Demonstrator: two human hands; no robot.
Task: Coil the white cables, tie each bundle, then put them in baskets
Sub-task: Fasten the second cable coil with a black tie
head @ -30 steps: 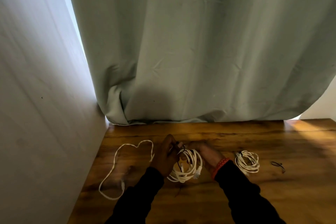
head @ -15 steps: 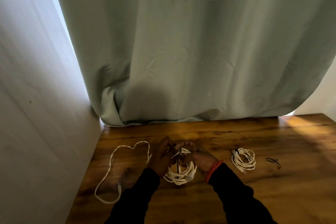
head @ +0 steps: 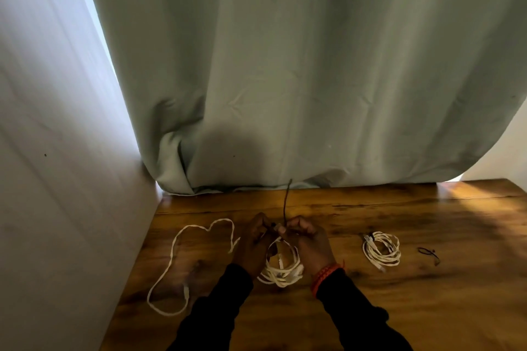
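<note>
Low in the middle of the frame, the left hand (head: 254,242) and the right hand (head: 309,242) meet over a coiled white cable (head: 282,272) that rests on the wooden bench (head: 427,302); the fingers of both hands are pressed together at the top of the coil, pinching a thin dark tie (head: 286,202) whose free end stands up toward the curtain (head: 299,65); a red bracelet (head: 326,275) circles the right wrist, and both arms wear dark sleeves; to the left of the hands a loose white cable (head: 182,259) lies uncoiled in a wide loop near the wall (head: 57,151); to the right, well apart, lies a tied bundle (head: 381,249) of white cable, and beyond it a spare dark tie (head: 428,254) lies flat on the wood.
</note>
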